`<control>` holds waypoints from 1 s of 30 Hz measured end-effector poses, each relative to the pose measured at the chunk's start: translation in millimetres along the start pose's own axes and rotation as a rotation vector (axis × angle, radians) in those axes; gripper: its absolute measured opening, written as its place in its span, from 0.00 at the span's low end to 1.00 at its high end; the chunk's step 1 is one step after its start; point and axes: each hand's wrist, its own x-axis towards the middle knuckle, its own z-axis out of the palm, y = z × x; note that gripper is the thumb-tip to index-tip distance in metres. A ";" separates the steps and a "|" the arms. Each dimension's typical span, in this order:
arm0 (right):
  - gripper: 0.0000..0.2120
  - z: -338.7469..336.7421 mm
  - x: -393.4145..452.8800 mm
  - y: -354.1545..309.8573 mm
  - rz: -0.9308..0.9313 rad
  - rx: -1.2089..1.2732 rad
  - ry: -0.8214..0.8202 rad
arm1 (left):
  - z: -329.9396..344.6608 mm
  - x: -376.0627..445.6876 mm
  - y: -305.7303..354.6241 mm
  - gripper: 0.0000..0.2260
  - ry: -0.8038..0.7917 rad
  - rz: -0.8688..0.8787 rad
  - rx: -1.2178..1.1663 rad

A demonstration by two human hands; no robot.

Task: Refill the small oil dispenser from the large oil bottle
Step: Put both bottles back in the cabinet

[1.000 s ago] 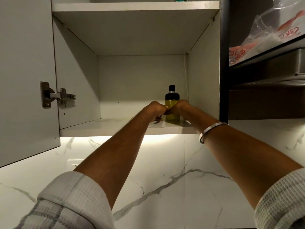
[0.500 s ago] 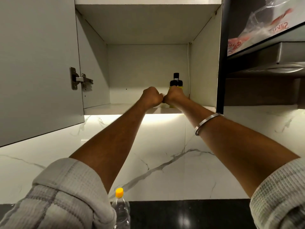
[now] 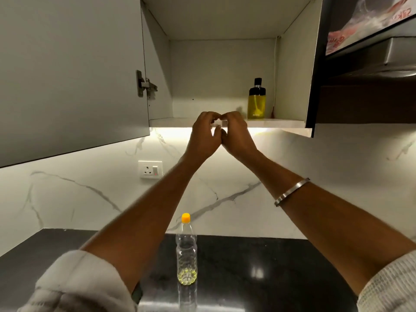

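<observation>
Both hands are raised together in front of the shelf edge, fingertips nearly meeting. The left hand [image 3: 203,134] has its fingers loosely curved with a narrow grip that holds nothing I can make out. The right hand [image 3: 236,134] mirrors it, fingers bent inward; something small and pale seems to sit between the two sets of fingertips, but it is too blurred to say whether it is an object or the lit shelf edge behind. So whether either grip holds anything cannot be told.

The small oil dispenser [image 3: 256,101] stands upright on the cupboard shelf [image 3: 281,123], just beyond and to the right of the right hand and apart from it, with yellow oil reaching up to its dark top. The large oil bottle [image 3: 186,248] stands on the dark worktop [image 3: 258,266] below, between the forearms, its orange cap [image 3: 186,217] on and only a little yellow oil at the bottom.

Judging from this, the pouring looks done and the dispenser put away; the step in hand is finishing up. The next move probably calls for bringing the hands down and shutting the cupboard door [image 3: 72,73], which hangs open at the left.

The bottle's base and both elbows are cut off by the sleeves and the lower edge of the view.
</observation>
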 end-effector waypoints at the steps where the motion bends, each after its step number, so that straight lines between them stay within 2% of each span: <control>1: 0.16 3.5 -9.1 -0.6 -0.056 -0.002 0.025 | -2.9 -11.9 -0.8 0.13 0.029 0.021 -0.020; 4: 0.15 15.9 -38.4 -2.6 -0.162 0.034 0.028 | -9.8 -50.7 -8.0 0.12 0.106 0.044 -0.071; 8: 0.13 43.7 -81.0 0.1 -0.162 0.128 -0.038 | -12.0 -104.6 -32.1 0.13 0.100 -0.050 -0.065; 15: 0.14 110.3 -163.2 7.8 0.158 0.232 -0.271 | -0.4 -194.3 -85.0 0.13 0.018 -0.292 -0.031; 20: 0.13 146.6 -208.8 15.1 0.285 0.261 -0.382 | 4.5 -242.1 -116.0 0.11 -0.006 -0.463 0.051; 25: 0.14 179.3 -247.9 31.1 0.435 0.304 -0.418 | 5.5 -283.8 -142.5 0.09 0.123 -0.805 0.049; 30: 0.26 205.9 -281.2 50.9 0.646 0.334 -0.466 | 13.9 -330.7 -181.8 0.12 0.144 -1.191 0.017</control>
